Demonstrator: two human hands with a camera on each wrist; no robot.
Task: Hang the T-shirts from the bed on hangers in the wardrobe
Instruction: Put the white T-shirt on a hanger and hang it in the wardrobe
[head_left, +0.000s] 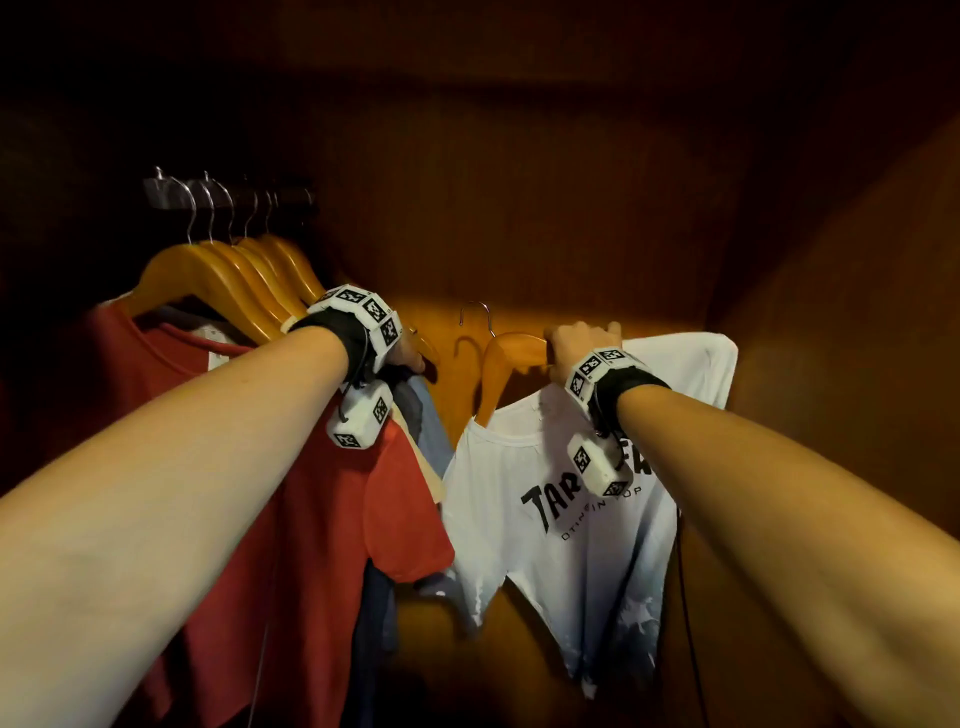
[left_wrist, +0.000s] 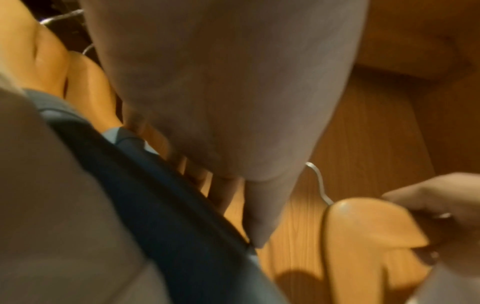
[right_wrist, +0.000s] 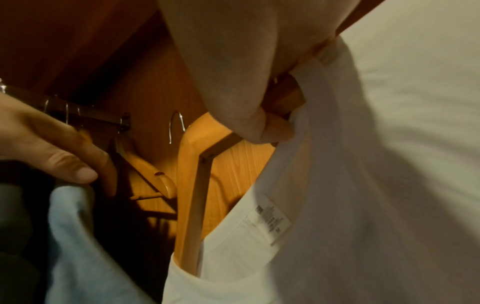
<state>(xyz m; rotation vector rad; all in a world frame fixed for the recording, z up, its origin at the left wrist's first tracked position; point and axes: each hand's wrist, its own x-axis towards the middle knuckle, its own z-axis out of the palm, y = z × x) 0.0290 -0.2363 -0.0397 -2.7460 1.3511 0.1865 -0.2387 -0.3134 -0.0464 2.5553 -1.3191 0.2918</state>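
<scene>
Gripping the top of a wooden hanger (head_left: 511, 353), the right hand (head_left: 579, 345) has its fingers (right_wrist: 259, 123) curled round the wood just beside the collar of the white T-shirt (head_left: 571, 519) that hangs on it. The shirt carries black lettering across the chest and fades to pale blue near the hem; its neck label shows in the right wrist view. The hanger's metal hook (head_left: 475, 317) stands free in front of the wardrobe's wooden back wall (head_left: 519, 218), well to the right of the rail (head_left: 228, 195) and not on it.

The left hand (head_left: 405, 358) is at the right-hand end of a row of wooden hangers (head_left: 228, 280) whose hooks sit on the rail. In the right wrist view its fingers (right_wrist: 64, 160) are only loosely bent and lie against the end of those hangers and the clothes on them, without closing round anything that can be seen. Nearest the camera in that row hangs a red T-shirt (head_left: 322, 509); behind it are a cream garment and a pale blue T-shirt (right_wrist: 78, 236), with a dark blue one (left_wrist: 161, 205) close under the left wrist. Both wrists wear black bands with white marker blocks (head_left: 363, 312).
</scene>
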